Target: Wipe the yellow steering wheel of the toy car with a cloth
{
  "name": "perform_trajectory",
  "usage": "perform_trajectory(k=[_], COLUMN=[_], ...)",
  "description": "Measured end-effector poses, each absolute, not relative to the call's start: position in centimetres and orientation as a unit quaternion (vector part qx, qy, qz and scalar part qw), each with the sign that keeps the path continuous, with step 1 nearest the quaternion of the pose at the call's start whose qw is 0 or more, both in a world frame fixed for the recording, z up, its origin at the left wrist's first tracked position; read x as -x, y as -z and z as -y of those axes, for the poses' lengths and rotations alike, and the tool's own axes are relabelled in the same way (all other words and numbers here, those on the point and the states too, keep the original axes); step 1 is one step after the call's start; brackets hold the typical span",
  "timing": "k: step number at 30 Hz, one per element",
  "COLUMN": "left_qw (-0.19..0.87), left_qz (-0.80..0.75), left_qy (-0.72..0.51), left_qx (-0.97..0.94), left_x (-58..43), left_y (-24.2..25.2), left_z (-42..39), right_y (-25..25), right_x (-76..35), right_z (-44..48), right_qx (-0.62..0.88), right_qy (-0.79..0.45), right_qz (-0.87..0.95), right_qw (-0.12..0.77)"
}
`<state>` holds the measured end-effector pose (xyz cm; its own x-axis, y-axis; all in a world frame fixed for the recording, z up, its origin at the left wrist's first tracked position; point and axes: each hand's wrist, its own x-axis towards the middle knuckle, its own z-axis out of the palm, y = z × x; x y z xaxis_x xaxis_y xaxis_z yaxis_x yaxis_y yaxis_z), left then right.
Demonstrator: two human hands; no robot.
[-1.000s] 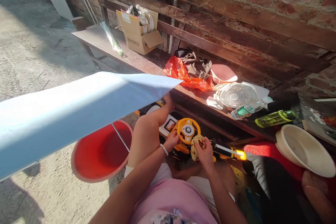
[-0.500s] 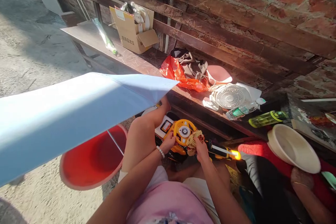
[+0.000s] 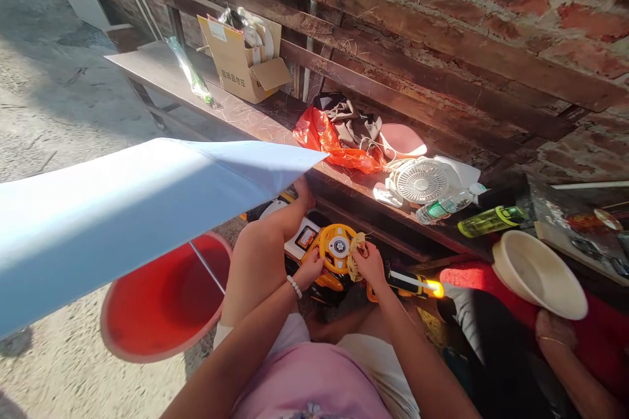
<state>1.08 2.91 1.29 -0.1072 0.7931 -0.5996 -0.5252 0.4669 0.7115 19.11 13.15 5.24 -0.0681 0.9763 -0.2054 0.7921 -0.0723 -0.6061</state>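
Observation:
I sit over a yellow and black toy car whose yellow steering wheel (image 3: 337, 247) shows between my hands. My left hand (image 3: 309, 270), with a bead bracelet on the wrist, is closed on the wheel's left rim. My right hand (image 3: 371, 265) is closed on a crumpled yellowish cloth (image 3: 354, 255) and presses it against the wheel's right side. My bare knee (image 3: 260, 255) rises just left of the wheel.
A red bucket (image 3: 162, 304) stands on the ground at my left. A large pale blue sheet (image 3: 122, 209) covers the left foreground. The wooden bench (image 3: 255, 119) holds a cardboard box (image 3: 236, 65), red bag (image 3: 329, 141), small fan (image 3: 421, 181) and bottles. Another person's hand (image 3: 553, 334) lies below a cream basin (image 3: 538, 273).
My right hand has carried the cloth up from below the wheel onto its right rim. My left hand stays on the left rim. The view has drifted slightly right.

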Motion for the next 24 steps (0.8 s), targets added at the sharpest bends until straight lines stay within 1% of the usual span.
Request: perform_trajectory(k=[4,7,11,13,15,16,18,21,24], left_qw=[0.653,0.647,0.646,0.645,0.641,0.639,0.638,0.644,0.644], left_qz=[-0.564,-0.573,-0.577,-0.581,-0.586,-0.588,-0.592,-0.588,-0.58], left_qy=[-0.482,-0.476,-0.476,-0.473,-0.472,-0.472,-0.468,-0.465,-0.473], left_qx=[-0.154,-0.163,-0.153,-0.151,-0.152,-0.153,-0.153,-0.152,-0.159], left_x=[-0.9,-0.8,-0.9,-0.9,-0.9,-0.9,-0.8,-0.9,-1.1], left_y=[-1.4,-1.6,-1.7,-1.6,-1.6,-1.5,-1.3,-0.9,-0.5], left_z=[-2.8,-2.8,-2.9,-3.0,-3.1,-3.1,-3.1,-3.0,-3.0], right_y=[-7.7,-9.9,-12.0,-12.2,-12.0,-11.8,-11.3,-10.7,-10.2], right_x=[-17.6,-15.5,-11.7,-9.5,-7.6,-6.8,-5.9,-6.9,-10.0], right_z=[-16.6,-18.9,-19.2,-18.2,-17.4,-17.3,-18.0,-20.8,-23.8], right_qx=[0.603,0.526,0.366,0.271,0.214,0.213,0.288,0.435,0.498], right_qy=[-0.244,-0.197,-0.123,-0.104,-0.094,-0.098,-0.143,-0.245,-0.296], right_qz=[0.759,0.823,0.912,0.943,0.951,0.947,0.92,0.846,0.796], right_qw=[0.01,-0.078,-0.138,-0.164,-0.202,-0.218,-0.223,-0.187,-0.177])
